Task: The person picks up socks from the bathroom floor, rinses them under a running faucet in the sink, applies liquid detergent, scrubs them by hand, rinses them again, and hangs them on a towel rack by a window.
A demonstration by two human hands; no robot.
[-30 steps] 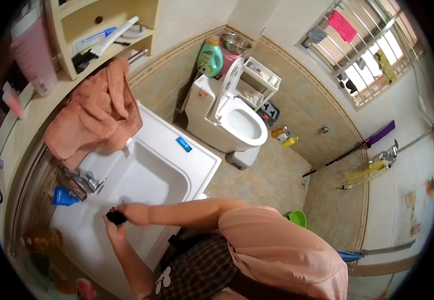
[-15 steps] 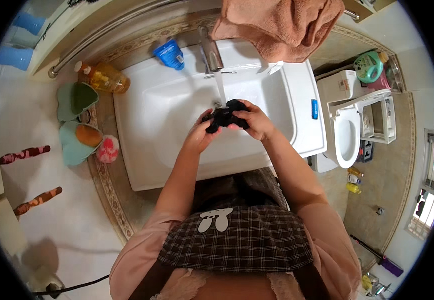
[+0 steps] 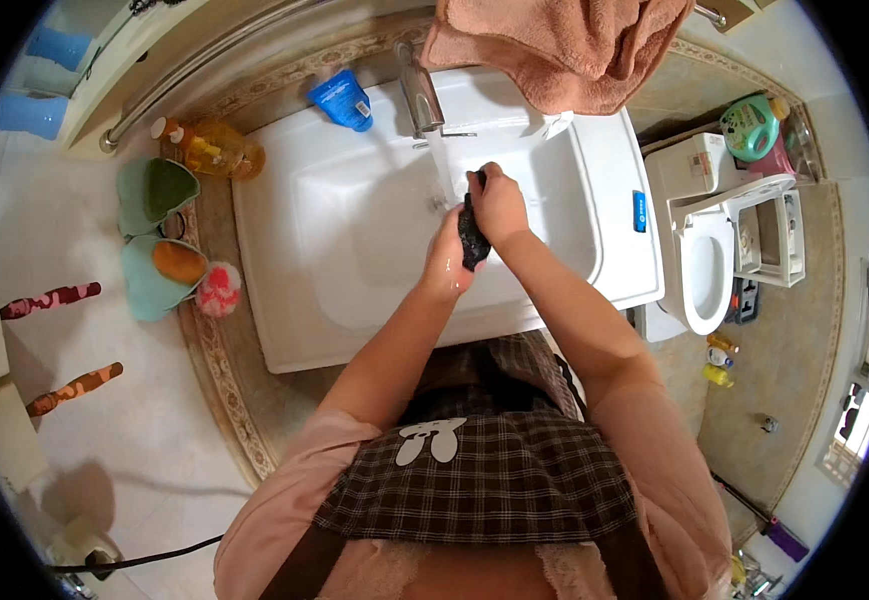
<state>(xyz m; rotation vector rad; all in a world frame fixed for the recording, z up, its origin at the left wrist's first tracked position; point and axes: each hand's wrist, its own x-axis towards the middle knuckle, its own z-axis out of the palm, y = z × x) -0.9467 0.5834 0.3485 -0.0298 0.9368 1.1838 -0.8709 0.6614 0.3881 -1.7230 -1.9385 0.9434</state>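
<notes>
A wet, dark bunched cloth (image 3: 472, 238) is stretched between my two hands over the white sink (image 3: 299, 350). My left hand (image 3: 445, 255) is closed round its lower part, wet and shiny at the wrist. Wrapped about the upper end is my right hand (image 3: 502, 210), knuckles up, with a bit of the cloth poking out past the fingers. What sort of cloth article it is, I cannot make out. Just beyond my hands, water runs from the metal faucet (image 3: 420, 95) into the basin, close to the drain (image 3: 439, 203).
Behind the sink stand a blue tube (image 3: 342, 100) and an amber pump bottle (image 3: 212, 150). A brown towel (image 3: 554, 45) hangs over the back right corner. On the right rim lies a small blue packet (image 3: 639, 212); a toilet (image 3: 704, 275) is beyond it.
The cloth has turned from lying crosswise to nearly upright between my hands. My right hand has moved up and closed over its top; my left hand has shifted to the right.
</notes>
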